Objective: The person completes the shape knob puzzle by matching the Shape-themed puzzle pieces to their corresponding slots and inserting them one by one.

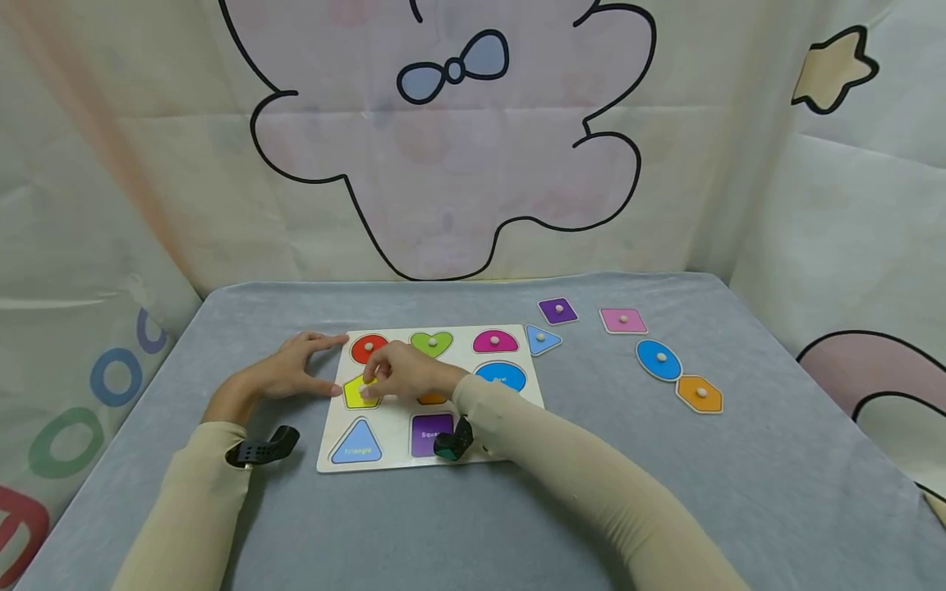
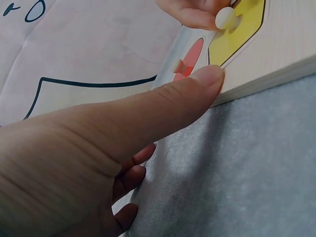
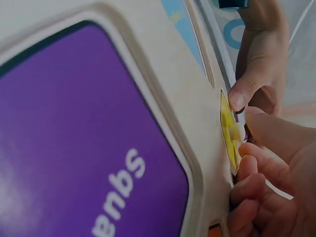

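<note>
The right hand [image 1: 402, 371] pinches the knob [image 2: 226, 19] of the yellow pentagon [image 1: 356, 400] between thumb and forefinger, the other fingers curled beneath. The pentagon lies at the middle of the left edge of the white board [image 1: 395, 447]; whether it sits fully flush I cannot tell. The left hand [image 1: 284, 369] has its thumb and fingers spread — the thumb touches the board's left edge beside the pentagon, the forefinger reaches its far left corner.

Along the board's far edge lie a red circle [image 1: 365, 351], a green heart [image 1: 443, 338] and a magenta half-circle [image 1: 484, 341], each with a knob. Just beside its right edge, on the desk [image 1: 355, 533], is a blue triangle [image 1: 543, 342]. Towards the desk's far edge lie a purple square [image 1: 550, 312] and a pink rectangle [image 1: 612, 323]; nearer the right edge, a blue oval [image 1: 652, 356] and an orange hexagon [image 1: 698, 403] — side by side.
</note>
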A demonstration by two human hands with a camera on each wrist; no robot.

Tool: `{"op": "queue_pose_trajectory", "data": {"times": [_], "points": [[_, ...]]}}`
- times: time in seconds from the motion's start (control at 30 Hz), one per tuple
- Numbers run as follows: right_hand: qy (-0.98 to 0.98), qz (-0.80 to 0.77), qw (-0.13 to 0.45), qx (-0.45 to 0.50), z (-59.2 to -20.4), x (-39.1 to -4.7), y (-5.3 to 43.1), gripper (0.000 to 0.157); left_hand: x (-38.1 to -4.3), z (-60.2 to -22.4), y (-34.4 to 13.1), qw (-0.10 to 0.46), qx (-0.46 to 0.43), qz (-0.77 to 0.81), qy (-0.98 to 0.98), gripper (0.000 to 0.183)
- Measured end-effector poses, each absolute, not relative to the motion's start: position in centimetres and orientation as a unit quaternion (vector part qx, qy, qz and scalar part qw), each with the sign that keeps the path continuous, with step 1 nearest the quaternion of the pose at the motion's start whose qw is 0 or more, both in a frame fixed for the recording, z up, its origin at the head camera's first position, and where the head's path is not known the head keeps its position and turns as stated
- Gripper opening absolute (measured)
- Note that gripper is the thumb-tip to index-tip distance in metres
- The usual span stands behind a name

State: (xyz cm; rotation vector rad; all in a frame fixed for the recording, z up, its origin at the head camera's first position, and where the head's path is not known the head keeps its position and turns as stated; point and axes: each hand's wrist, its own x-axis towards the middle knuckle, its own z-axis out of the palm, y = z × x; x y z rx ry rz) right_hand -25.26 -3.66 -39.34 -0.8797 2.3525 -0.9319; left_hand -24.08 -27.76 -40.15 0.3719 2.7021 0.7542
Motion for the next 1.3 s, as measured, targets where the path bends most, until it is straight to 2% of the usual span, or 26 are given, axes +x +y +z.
{"op": "queue_pose_trajectory", "data": {"times": [0.5,1.0,1.3], "points": [[0.831,-0.385,0.189,-0.353,-38.5,-24.4,-1.9,0.019,-24.2,-40.3,-27.6,0.164,0.117,0.263,0.944,0.099],[0.842,-0.39,0.173,-0.329,-36.6,-22.8,3.6,0.015,-23.6,-40.0,-27.5,0.153,0.11,0.266,0.945,0.098],[0.859,-0.379,0.136,-0.316,-36.4,-22.5,6.8,0.015,-23.6,-40.2,-27.6,0.149,0.117,0.269,0.944,0.098]]}}
